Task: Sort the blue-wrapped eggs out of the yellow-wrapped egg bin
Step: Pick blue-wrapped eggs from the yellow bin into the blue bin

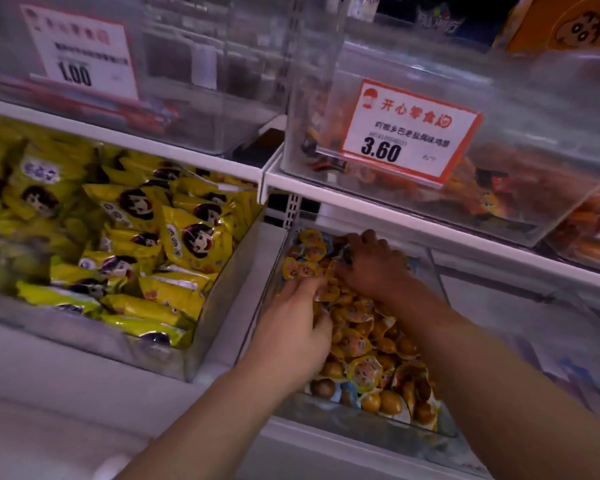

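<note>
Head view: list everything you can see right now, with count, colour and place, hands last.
Egg bin: one, clear plastic, lower shelf, centre-right.
Yellow-wrapped eggs: many, too many to count, yellow wrap over brown eggs, filling the egg bin.
Blue-wrapped egg: one showing bluish wrap, near the bin's front; others may be buried.
Yellow snack packets: many, yellow with a cartoon face, in the clear bin at left.
Price tag 3.60: one, white with orange border, on the upper right bin.
Price tag 1.00: one, white, on the upper left bin.
Orange packets: several, blurred, in the upper right bin.
Left hand: fingers dug into the eggs.
Right hand: in shadow, fingers in the eggs at the bin's back.
</note>
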